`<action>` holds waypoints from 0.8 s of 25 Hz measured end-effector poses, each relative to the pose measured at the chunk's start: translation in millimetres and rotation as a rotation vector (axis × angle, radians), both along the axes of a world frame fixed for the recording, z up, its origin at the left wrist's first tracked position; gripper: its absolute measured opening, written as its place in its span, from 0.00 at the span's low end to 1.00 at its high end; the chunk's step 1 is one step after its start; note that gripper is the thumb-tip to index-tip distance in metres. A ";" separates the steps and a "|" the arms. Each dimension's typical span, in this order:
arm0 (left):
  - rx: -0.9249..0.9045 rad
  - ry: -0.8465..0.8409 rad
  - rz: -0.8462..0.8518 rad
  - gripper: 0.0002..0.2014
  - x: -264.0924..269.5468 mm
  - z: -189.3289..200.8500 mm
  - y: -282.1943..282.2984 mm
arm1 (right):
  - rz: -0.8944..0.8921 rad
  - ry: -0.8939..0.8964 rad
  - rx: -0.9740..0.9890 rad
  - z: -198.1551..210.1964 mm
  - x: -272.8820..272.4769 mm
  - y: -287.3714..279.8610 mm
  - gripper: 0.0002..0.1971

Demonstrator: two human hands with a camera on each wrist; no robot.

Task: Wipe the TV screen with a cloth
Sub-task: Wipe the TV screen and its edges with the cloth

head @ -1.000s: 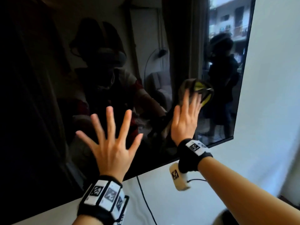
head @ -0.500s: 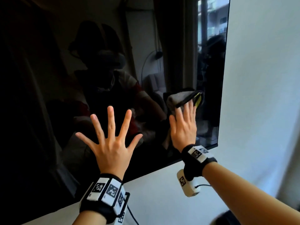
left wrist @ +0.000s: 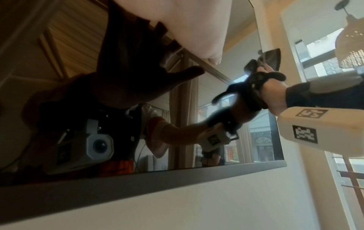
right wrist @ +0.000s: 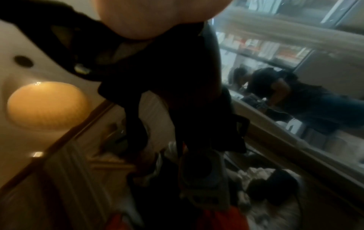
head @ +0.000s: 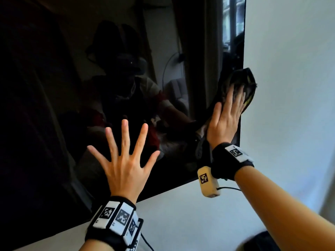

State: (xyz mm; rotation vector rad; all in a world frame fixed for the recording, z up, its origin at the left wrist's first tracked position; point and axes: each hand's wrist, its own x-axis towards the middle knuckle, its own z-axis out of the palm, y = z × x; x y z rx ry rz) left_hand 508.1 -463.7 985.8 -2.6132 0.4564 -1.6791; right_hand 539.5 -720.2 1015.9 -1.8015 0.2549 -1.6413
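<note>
The dark, glossy TV screen (head: 54,105) hangs on a white wall and mirrors the room. My left hand (head: 126,156) lies flat on its lower middle with the fingers spread wide and holds nothing. My right hand (head: 224,120) presses a dark cloth with a yellow trim (head: 248,78) against the glass at the screen's right edge, fingers straight. The cloth's top sticks out past the edge onto the wall. The left wrist view has the screen's grey bottom bezel (left wrist: 138,179), the right hand (left wrist: 275,93) and the cloth (left wrist: 332,57). In the right wrist view the cloth (right wrist: 59,38) hangs under my palm (right wrist: 147,15).
White wall (head: 290,87) runs to the right of the TV and below it. A thin black cable (head: 146,241) hangs under the TV's lower edge. A dark rounded object (head: 257,241) sits at the bottom right corner of the head view.
My right hand has slid the cloth to the right, from inside the glass to the screen's right edge. The left hand has stayed flat in the same place.
</note>
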 end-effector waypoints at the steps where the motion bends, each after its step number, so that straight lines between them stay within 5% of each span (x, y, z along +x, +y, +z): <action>1: 0.027 -0.002 -0.015 0.37 0.7 -0.9 -9.0 | 0.004 0.017 -0.027 -10.4 -1.9 10.5 0.26; 5: 0.047 0.025 0.003 0.38 3.6 -5.4 -26.2 | -0.012 0.087 -0.336 -52.2 -1.6 11.9 0.22; 9: 0.068 -0.010 0.029 0.37 8.4 -9.2 -24.5 | -0.019 0.019 -0.047 -25.9 0.6 -24.6 0.26; 14: 0.052 -0.034 0.032 0.37 9.0 -11.2 -26.6 | 0.023 0.175 -0.087 -111.7 -9.3 18.3 0.23; 16: 0.058 -0.033 0.039 0.37 9.8 -11.9 -27.0 | 0.006 0.148 -0.090 -102.8 -3.8 -4.1 0.24; 20: 0.056 -0.027 0.053 0.37 9.4 -11.6 -28.8 | 0.040 0.093 0.209 -96.2 -5.3 -10.6 0.28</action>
